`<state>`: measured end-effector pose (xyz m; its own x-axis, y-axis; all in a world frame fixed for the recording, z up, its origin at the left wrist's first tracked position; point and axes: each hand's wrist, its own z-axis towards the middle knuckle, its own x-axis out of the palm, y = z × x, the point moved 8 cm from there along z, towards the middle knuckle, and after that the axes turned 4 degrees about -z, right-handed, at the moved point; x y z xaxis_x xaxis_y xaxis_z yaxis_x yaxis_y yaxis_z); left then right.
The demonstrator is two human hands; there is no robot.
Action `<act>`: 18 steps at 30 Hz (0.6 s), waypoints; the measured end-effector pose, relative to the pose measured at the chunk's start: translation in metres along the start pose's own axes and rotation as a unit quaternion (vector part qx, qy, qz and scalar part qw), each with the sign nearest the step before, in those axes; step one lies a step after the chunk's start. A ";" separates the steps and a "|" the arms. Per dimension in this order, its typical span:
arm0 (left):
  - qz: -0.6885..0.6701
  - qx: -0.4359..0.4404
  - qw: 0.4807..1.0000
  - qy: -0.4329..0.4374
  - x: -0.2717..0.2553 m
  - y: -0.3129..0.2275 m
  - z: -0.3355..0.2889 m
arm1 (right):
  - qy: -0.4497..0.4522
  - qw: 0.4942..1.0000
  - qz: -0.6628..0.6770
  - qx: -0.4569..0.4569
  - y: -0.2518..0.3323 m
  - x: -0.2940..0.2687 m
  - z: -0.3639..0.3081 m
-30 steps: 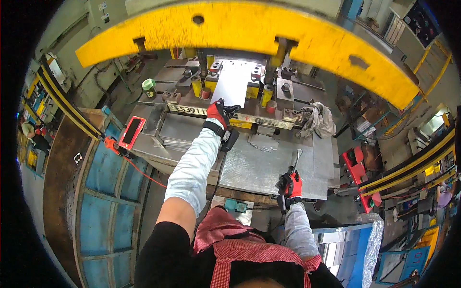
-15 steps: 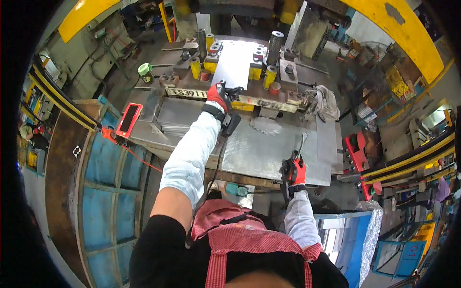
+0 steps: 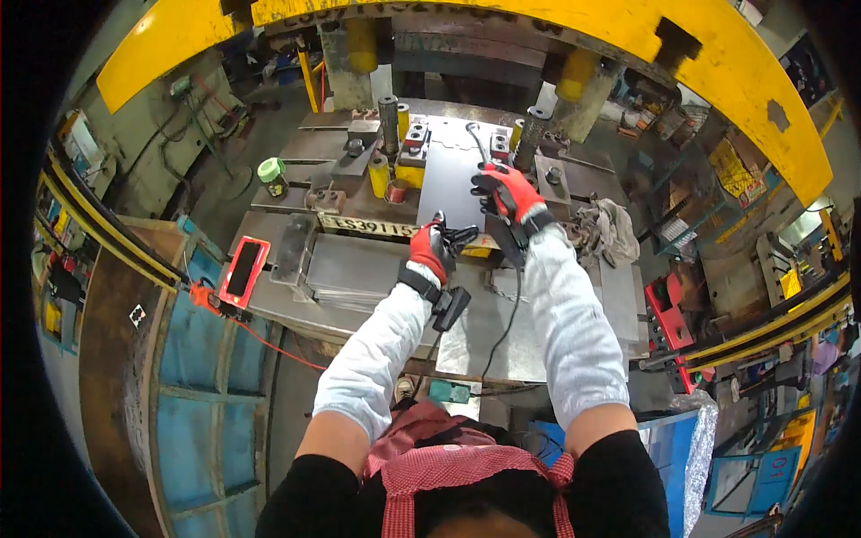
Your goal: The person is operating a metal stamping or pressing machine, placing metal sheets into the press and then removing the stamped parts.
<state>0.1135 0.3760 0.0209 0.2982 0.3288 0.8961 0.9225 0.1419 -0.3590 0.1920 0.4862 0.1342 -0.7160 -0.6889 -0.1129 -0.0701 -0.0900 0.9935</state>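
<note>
A flat metal sheet (image 3: 446,191) lies on the press die between the guide posts. My right hand (image 3: 513,192), in a red and black glove, is closed around a slim grey metal tool with a rounded head (image 3: 473,131). The tool reaches forward over the sheet; its exact kind cannot be made out. My left hand (image 3: 435,248), gloved the same way, is at the near edge of the sheet with its thumb and fingers apart. Nothing shows in it. Each wrist wears a dark strap with a small black device.
A stack of metal sheets (image 3: 354,273) sits left on the bench, near a red-framed phone (image 3: 243,269) and a green-lidded container (image 3: 272,176). Crumpled rags (image 3: 610,231) lie right. A large plate (image 3: 484,341) covers the near bench. The yellow press frame (image 3: 538,20) arches above.
My right hand has swung forward and left with the tool, from the near plate to over the sheet in the die. My left hand has drawn slightly back. The view has shifted.
</note>
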 end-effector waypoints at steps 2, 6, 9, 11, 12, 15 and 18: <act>0.023 -0.049 0.998 -0.025 -0.005 0.012 0.006 | 0.054 0.968 -0.209 -0.130 0.007 -0.003 0.018; -0.015 -0.032 0.998 0.050 -0.008 -0.010 -0.002 | -0.018 0.986 0.158 -0.049 0.031 0.022 -0.039; 0.013 0.004 0.999 0.052 0.002 -0.017 -0.012 | -0.108 0.992 0.055 -0.033 -0.002 -0.009 -0.130; -0.004 0.001 0.999 0.040 -0.011 -0.026 -0.008 | -0.107 0.989 0.068 0.070 -0.022 -0.001 -0.190; 0.028 -0.015 0.998 0.048 -0.007 -0.024 -0.004 | -0.093 0.987 0.105 0.074 -0.039 -0.007 -0.222; 0.026 -0.003 0.996 0.084 0.009 -0.022 0.003 | -0.132 0.957 0.178 0.189 -0.106 -0.011 -0.284; 0.030 -0.012 0.998 0.059 0.005 -0.021 0.022 | -0.128 0.959 0.134 0.216 -0.163 -0.009 -0.286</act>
<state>0.0897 0.3955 0.0272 0.3784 0.2244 0.8981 0.9072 0.1029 -0.4079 0.4082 0.3015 -0.0316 -0.8918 -0.4411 0.1008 -0.1003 0.4100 0.9065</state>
